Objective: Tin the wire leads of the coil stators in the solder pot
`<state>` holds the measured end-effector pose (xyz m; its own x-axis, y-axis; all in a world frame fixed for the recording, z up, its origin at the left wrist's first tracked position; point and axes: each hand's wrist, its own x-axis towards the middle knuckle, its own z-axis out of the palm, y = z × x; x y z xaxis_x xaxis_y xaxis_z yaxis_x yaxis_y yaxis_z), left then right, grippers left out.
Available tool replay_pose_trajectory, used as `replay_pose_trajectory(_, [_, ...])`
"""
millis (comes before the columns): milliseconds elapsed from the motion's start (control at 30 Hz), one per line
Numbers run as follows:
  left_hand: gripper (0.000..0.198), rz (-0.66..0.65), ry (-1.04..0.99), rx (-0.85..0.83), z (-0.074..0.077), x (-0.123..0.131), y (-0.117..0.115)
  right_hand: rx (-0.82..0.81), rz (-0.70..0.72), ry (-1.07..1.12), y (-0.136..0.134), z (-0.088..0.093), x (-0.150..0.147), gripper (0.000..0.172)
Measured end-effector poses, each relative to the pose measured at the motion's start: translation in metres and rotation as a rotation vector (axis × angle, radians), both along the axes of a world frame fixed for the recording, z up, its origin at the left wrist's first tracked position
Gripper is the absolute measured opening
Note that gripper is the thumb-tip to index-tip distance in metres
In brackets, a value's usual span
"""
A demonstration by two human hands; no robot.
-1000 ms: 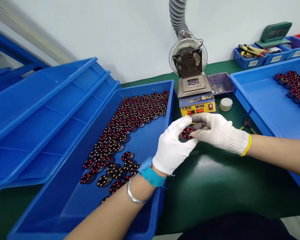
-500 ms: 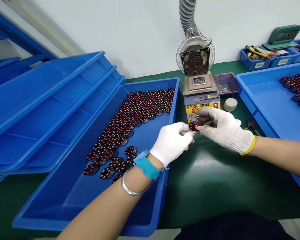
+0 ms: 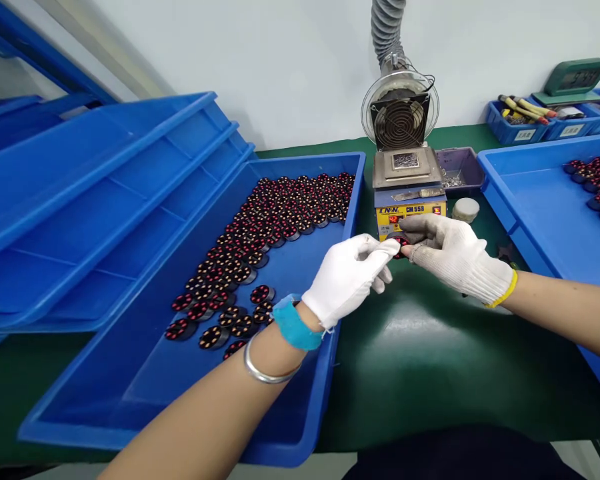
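Between my gloved hands, in front of the yellow-faced solder pot, is a round black part [image 3: 401, 247] with red marks on its face. My right hand [image 3: 453, 255] grips it from the right, fingers and thumb closed around its rim. My left hand [image 3: 350, 270] is closed too, with thumb and fingertip pressed on the part's left side and covering much of its face. Behind the hands stands the solder pot [image 3: 409, 168], with a red display and a square bath of shiny metal on top. Many similar round parts [image 3: 295, 207] with red or tan marks lie in the left blue tray [image 3: 300, 373].
Empty-looking blue trays [image 3: 115, 193] are stacked at far left. Another blue tray [image 3: 535, 200] with round parts stands at right. Around the pot are a fume fan [image 3: 401, 122], a white round container [image 3: 465, 209], a small bin [image 3: 460, 170], tool boxes [image 3: 517, 130] and a clock [image 3: 577, 77].
My left thumb and fingertip have shifted over the face of the round black part, which was more exposed before. The view has moved slightly; my right hand keeps its grip.
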<state>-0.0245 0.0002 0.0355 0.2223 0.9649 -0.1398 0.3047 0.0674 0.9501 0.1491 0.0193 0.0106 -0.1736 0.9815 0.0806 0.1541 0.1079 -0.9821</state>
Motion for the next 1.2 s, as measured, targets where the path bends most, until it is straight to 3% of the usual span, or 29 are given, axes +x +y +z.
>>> replay_pose_trajectory(100, [0.033, -0.074, -0.052, -0.029, 0.011, -0.008, -0.004, 0.009, -0.054, -0.021, 0.003, -0.001, 0.0, 0.04])
replay_pose_trajectory(167, [0.035, -0.056, -0.067, -0.035, 0.015, -0.014, -0.002, 0.017, -0.07, -0.012, 0.003, -0.001, 0.0, 0.039])
replay_pose_trajectory(267, [0.039, 0.054, -0.017, 0.052, 0.008, -0.011, 0.002, 0.035, -0.054, 0.016, 0.0, -0.001, 0.0, 0.039])
replay_pose_trajectory(400, [0.033, 0.052, 0.027, 0.054, -0.002, 0.003, 0.0, 0.087, -0.02, -0.006, -0.004, -0.002, -0.001, 0.039])
replay_pose_trajectory(467, [0.029, -0.031, 0.04, 0.0, -0.001, 0.004, -0.004, 0.09, -0.041, -0.023, -0.004, -0.001, -0.001, 0.038])
replay_pose_trajectory(567, [0.03, -0.285, 0.166, -0.139, 0.003, -0.003, -0.007, 0.068, -0.084, -0.019, -0.001, 0.003, 0.0, 0.038])
replay_pose_trajectory(600, [0.032, -0.317, 0.212, -0.147, 0.003, -0.005, -0.007, 0.071, -0.092, -0.013, -0.001, 0.004, 0.0, 0.038])
replay_pose_trajectory(733, [0.037, -0.137, 0.15, 0.024, -0.003, 0.0, -0.003, 0.12, -0.074, 0.017, -0.004, 0.005, 0.0, 0.037])
replay_pose_trajectory(900, [0.026, 0.129, -0.001, 0.19, -0.012, 0.015, -0.01, 0.143, -0.046, 0.013, -0.005, 0.001, -0.001, 0.035])
replay_pose_trajectory(1067, [0.014, 0.251, -0.129, 0.537, -0.015, 0.005, -0.017, 0.145, -0.095, 0.018, 0.0, 0.001, 0.001, 0.036])
replay_pose_trajectory(1200, [0.027, 0.307, -0.172, 0.433, -0.018, 0.003, -0.012, 0.182, -0.115, 0.013, 0.007, 0.004, 0.006, 0.038])
